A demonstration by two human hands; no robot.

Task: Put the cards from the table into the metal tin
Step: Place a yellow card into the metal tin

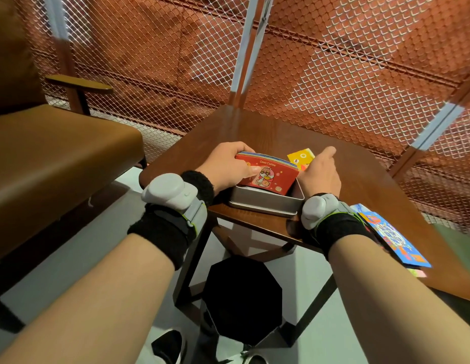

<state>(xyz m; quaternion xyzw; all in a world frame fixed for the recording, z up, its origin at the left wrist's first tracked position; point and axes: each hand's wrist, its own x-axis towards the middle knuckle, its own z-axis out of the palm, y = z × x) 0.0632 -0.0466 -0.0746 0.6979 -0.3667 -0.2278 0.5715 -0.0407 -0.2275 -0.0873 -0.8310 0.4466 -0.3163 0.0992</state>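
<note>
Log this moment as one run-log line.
left hand, right hand: grip stack | stack: partly in tin | blue cards: on table

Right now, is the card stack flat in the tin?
No. The stack stands on edge, its lower edge inside the tin, most of it above the rim; left hand pinches it, right hand at its other end.

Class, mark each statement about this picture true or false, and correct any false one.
1. The left hand and right hand hold the red-fronted stack of cards at the silver rectangular metal tin. True.
2. The tin is closed with a lid. False: it is open.
3. A yellow card lies on the brown wooden table beyond the tin. True.
4. Blue cards lie inside the tin. False: the blue patterned cards lie on the table near the right wrist.
</note>
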